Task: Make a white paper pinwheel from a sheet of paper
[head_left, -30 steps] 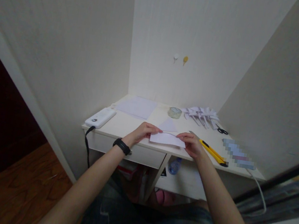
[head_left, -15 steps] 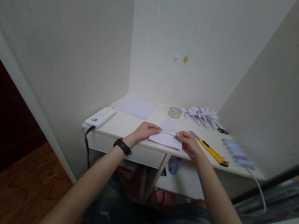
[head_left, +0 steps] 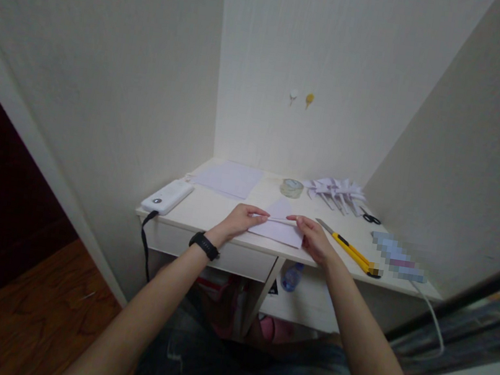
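One folded sheet of paper (head_left: 277, 229) lies at the front edge of the desk (head_left: 209, 206). The left hand (head_left: 239, 220) pinches its left end and the right hand (head_left: 311, 237) pinches its right end, fingertips closed on the fold; how many layers the fold holds cannot be made out. Further items: one yellow utility knife (head_left: 350, 249) just right of the right hand, one tape roll (head_left: 292, 188), one stack of flat sheets (head_left: 229, 179), one white power bank (head_left: 167, 196). The pile of folded paper pieces (head_left: 336, 192) is too small to count. Scissors (head_left: 371, 218) show their handles only. One item at the right is blurred out.
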`<state>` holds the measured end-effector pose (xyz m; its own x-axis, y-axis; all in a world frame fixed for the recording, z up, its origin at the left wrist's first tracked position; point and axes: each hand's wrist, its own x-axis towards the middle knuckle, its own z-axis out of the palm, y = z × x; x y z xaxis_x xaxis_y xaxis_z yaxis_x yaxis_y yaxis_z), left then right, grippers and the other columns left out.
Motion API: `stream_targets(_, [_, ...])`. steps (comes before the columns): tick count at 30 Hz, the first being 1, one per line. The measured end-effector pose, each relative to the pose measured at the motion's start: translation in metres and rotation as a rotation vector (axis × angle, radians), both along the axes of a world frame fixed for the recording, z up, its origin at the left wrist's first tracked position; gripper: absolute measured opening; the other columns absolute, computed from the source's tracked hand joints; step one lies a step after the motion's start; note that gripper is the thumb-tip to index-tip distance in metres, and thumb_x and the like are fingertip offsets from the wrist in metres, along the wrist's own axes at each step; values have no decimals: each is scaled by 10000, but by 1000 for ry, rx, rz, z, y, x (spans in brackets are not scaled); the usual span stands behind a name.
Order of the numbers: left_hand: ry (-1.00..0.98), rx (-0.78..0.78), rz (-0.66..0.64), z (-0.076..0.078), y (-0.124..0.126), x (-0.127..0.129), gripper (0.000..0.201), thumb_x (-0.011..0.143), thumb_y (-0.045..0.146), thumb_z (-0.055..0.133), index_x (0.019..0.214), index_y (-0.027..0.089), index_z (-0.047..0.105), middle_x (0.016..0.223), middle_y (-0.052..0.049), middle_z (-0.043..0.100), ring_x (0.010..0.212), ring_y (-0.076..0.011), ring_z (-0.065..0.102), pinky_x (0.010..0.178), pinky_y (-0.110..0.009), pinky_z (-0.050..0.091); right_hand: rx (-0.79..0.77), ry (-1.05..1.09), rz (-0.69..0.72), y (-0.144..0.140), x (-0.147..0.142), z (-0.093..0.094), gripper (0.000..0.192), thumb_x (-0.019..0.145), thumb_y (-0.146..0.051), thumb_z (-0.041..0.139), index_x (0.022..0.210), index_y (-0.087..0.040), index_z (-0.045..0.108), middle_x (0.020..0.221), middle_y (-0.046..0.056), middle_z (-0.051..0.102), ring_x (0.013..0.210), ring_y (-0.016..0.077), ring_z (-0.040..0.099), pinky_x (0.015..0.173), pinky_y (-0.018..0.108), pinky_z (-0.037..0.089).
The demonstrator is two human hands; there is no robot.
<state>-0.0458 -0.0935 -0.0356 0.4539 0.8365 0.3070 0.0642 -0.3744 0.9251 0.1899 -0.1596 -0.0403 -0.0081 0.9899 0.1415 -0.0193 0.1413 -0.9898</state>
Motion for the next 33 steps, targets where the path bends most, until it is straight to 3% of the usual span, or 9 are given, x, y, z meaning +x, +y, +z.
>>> stream_targets(6, [6, -26, -40, 3, -2, -2, 439, 658, 455, 798, 934, 114, 791, 853, -98, 751, 758, -183, 606, 734, -296, 439, 49, -119, -10, 7, 4, -10, 402, 627, -509, 830, 864, -187, 798, 809, 43, 724, 743, 177, 550, 679, 310, 391])
stream_targets(11, [20, -38, -15, 5, -2, -1, 439, 625, 465, 808, 886, 112, 791, 831, -95, 754, 752, -185, 601, 717, -292, 434, 34, -67, -13, 5, 6, -9, 391, 580, -457, 865, 860, -192, 803, 837, 54, 741, 761, 183, 580, 710, 318, 411])
stream_targets(16, [-1, -51, -11, 4, -3, -1, 455, 644, 472, 795, 908, 102, 785, 809, -85, 746, 709, -163, 583, 677, -274, 417, -12, -4, -17, 3, 6, -8, 437, 535, -450, 883, 867, -180, 793, 798, 54, 733, 723, 182, 581, 668, 311, 422])
stream_targets(22, [91, -9, -46, 5, -5, -1, 463, 656, 456, 810, 951, 99, 794, 827, -99, 758, 729, -179, 613, 697, -284, 439, 17, -131, 16, 6, 8, -12, 460, 591, -492, 850, 926, -182, 794, 790, 55, 728, 721, 185, 582, 660, 312, 431])
stream_targets(33, [169, 72, -39, 5, -3, -3, 462, 688, 470, 789, 981, 113, 792, 906, -106, 772, 833, -225, 665, 788, -312, 468, 80, -258, -87, 10, 4, -15, 470, 605, -518, 840, 908, -160, 806, 754, 62, 722, 642, 160, 534, 590, 292, 376])
